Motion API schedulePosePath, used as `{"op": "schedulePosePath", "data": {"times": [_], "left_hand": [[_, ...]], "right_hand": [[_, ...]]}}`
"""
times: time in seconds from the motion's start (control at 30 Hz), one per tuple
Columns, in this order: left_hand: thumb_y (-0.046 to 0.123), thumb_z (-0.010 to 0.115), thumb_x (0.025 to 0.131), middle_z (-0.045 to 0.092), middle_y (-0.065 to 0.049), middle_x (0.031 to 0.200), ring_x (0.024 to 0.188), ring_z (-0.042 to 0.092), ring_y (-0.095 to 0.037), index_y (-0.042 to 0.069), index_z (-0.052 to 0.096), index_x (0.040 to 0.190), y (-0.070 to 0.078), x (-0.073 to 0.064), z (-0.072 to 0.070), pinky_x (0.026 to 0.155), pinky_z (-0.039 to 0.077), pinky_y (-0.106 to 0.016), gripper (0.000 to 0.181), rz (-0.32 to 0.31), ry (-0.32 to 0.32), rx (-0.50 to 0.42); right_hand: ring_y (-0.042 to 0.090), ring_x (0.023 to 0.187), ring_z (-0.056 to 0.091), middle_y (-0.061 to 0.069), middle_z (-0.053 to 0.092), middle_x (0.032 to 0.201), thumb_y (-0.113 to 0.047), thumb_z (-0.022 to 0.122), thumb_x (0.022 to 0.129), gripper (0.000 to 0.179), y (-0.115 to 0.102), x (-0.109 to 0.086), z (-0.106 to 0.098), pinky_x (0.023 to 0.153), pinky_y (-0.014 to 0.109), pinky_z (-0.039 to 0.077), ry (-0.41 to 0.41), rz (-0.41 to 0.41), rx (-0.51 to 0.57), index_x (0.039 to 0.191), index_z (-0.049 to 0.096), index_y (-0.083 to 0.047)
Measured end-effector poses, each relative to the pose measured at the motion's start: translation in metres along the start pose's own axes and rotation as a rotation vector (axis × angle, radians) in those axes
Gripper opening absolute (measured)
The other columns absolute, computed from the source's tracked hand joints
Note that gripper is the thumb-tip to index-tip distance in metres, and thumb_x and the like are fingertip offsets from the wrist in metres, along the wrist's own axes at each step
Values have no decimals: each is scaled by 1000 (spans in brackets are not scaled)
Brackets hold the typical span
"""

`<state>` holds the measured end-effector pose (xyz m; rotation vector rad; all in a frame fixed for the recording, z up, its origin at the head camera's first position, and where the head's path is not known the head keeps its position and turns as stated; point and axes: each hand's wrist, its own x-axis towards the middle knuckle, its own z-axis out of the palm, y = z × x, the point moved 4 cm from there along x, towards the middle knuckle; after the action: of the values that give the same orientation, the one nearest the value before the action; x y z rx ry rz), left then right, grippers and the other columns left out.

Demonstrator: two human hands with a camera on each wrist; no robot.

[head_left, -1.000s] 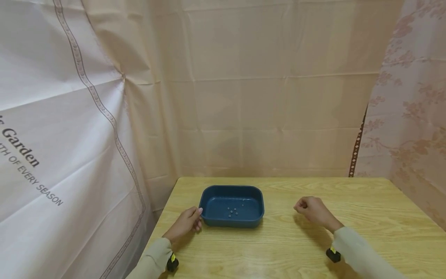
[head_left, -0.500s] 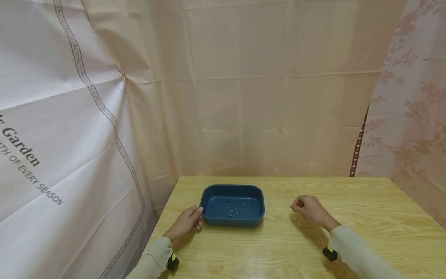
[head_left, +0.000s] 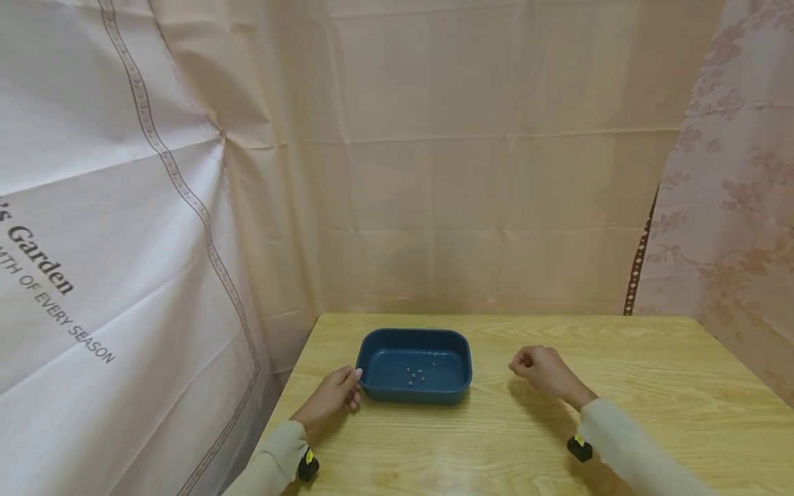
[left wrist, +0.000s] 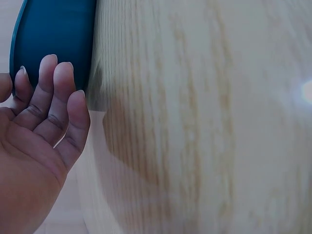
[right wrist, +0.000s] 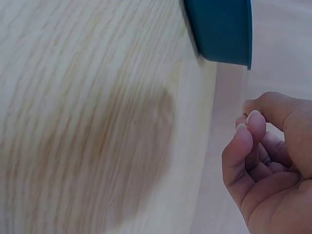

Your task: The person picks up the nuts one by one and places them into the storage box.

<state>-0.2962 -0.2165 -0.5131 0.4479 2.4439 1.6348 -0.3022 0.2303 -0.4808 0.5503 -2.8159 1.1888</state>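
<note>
A deep blue rectangular tray [head_left: 413, 396] stands on the table, with several tiny ring-shaped metallic pieces [head_left: 413, 375] scattered on its floor. My left hand [head_left: 335, 393] grips the tray's left end, thumb at the rim and fingers against the outer wall. In the left wrist view those fingers [left wrist: 63, 83] lie along the blue wall. To the right of the tray, my right hand [head_left: 546, 370] hovers over the table with thumb and fingertips brought together and the other fingers curled. In the right wrist view nothing shows between the fingertips [right wrist: 256, 122]; anything tiny there is hidden.
The pale wood-grain table [head_left: 434, 448] ends at a back edge just behind the tray. Beige curtains [head_left: 484, 207] hang behind it, and a white printed cloth [head_left: 124, 275] hangs at the left. Black wrist cameras [head_left: 579, 448] sit below each cuff.
My right hand has drifted left, closer to the tray, with its fingers kept together. My left hand and the tray stay in place.
</note>
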Motion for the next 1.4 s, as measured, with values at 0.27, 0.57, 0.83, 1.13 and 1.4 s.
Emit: {"op": "schedulePosePath", "data": {"times": [0.27,0.57,0.83,1.13,1.4], "left_hand": [[37,42,113,64,-10,81,70,61,-19,-7,56,101,1,-2,1,65,56,-30,47,6,-10,6],[38,42,113,64,-13,82,71,61,-20,-4,56,100,2,-1,1,65,56,-30,46,3,-3,0],[37,40,113,64,-12,82,70,61,-20,-2,57,99,5,-2,1,65,56,-30,45,4,-5,11],[36,41,113,64,-10,81,70,61,-19,-1,57,99,4,-2,2,66,56,-30,43,-3,0,2],[37,43,112,64,-14,82,70,60,-20,-4,56,100,6,-2,3,65,56,-31,45,4,8,-14]], "right_hand": [[11,52,50,10,69,84,-10,63,103,14,-6,5,5,46,26,45,-1,-16,8,100,70,1],[11,48,49,10,69,82,-10,63,103,14,-9,11,9,46,26,45,-12,-41,8,100,70,1],[10,49,50,10,70,82,-10,66,101,13,-14,16,14,45,24,44,1,-40,0,99,72,1],[13,55,54,11,70,85,-8,67,100,10,-18,19,21,48,26,47,-4,-25,6,99,72,0],[13,58,56,11,70,87,-9,65,101,12,-21,19,25,49,27,48,-17,-54,18,100,72,1]]}}
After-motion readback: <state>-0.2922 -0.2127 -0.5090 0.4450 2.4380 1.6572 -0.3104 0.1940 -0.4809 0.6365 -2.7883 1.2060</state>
